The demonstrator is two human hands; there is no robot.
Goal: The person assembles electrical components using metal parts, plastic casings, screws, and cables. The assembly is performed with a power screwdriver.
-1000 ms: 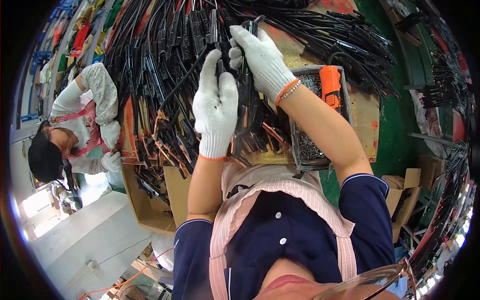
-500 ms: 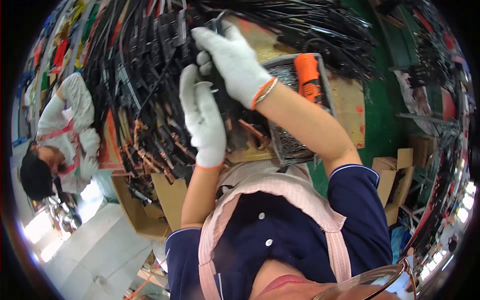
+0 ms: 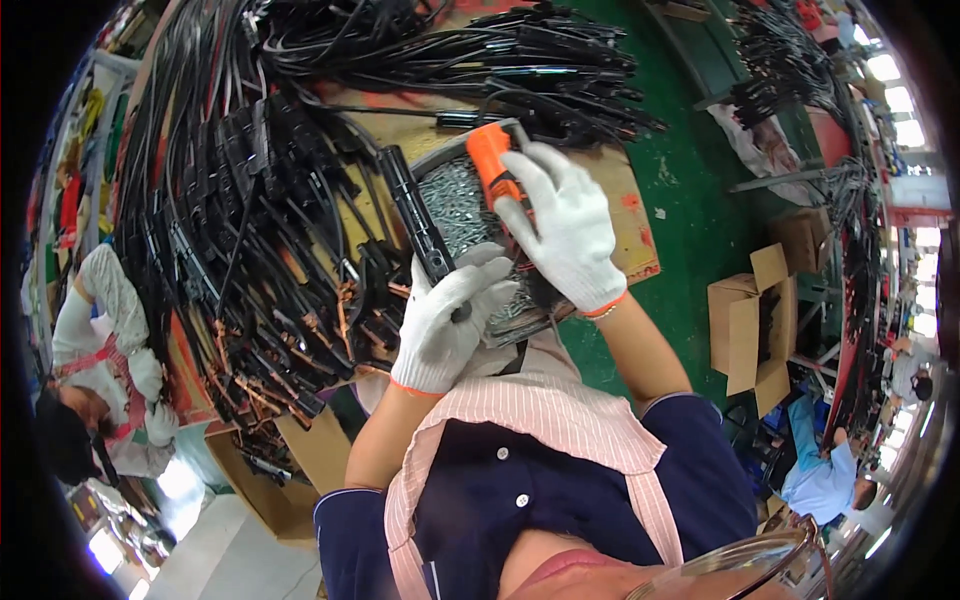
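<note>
My left hand, in a white knit glove, is closed around the lower end of a long black plastic housing. The housing points up and away from me, over the left side of a screw tray. My right hand, gloved the same way, has its thumb and fingers around an orange-and-black power tool. The tool's lower part is hidden by the hand. Below both lies the grey tray with many small silver screws.
Black cables with housings cover the bench's left side; another bundle lies along the back. Cardboard boxes stand at the lower left and right. At the far left another person works in white gloves.
Both hands have come away from the cable pile. My left hand now holds the black housing over the tray, and my right hand has moved onto the orange tool. The view has shifted.
</note>
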